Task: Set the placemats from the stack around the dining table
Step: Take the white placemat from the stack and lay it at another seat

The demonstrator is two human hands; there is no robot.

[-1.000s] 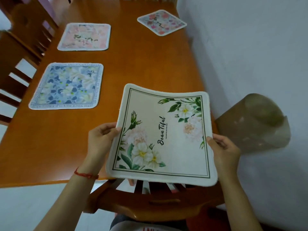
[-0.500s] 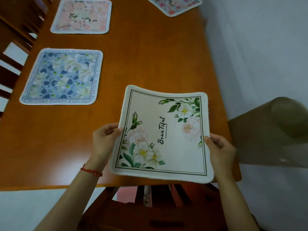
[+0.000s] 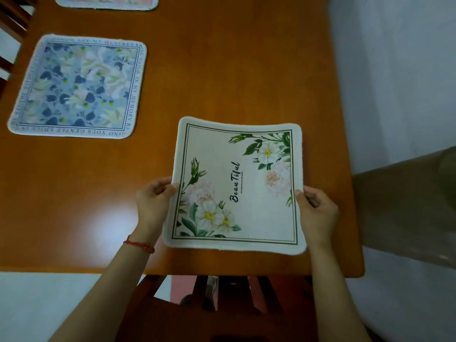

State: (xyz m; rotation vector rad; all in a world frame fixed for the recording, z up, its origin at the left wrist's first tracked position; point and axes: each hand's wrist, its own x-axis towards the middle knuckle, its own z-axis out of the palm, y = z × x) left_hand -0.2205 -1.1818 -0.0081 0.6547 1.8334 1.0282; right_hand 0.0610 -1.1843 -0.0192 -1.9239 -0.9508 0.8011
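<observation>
A cream placemat (image 3: 249, 193) with white flowers and the word "BeauTiful" hangs just above the near right part of the wooden dining table (image 3: 222, 70). My left hand (image 3: 154, 201) grips its left edge, thumb on top. At the opposite edge my right hand (image 3: 317, 211) holds it the same way. The mat sags slightly in the middle. A blue floral placemat (image 3: 79, 87) lies flat on the table's left side. A pink placemat (image 3: 106, 2) shows only its near edge at the top.
A wooden chair back (image 3: 222, 304) stands below the table's near edge, between my arms. More chair parts (image 3: 9, 25) line the left side. A white wall (image 3: 394, 82) runs along the table's right edge, with a brownish rolled sheet (image 3: 407, 213) beside it.
The held placemat has moved forward over the table, past its near edge, and lower toward the surface. The view has tilted down, so the far placemats have slid out of sight.
</observation>
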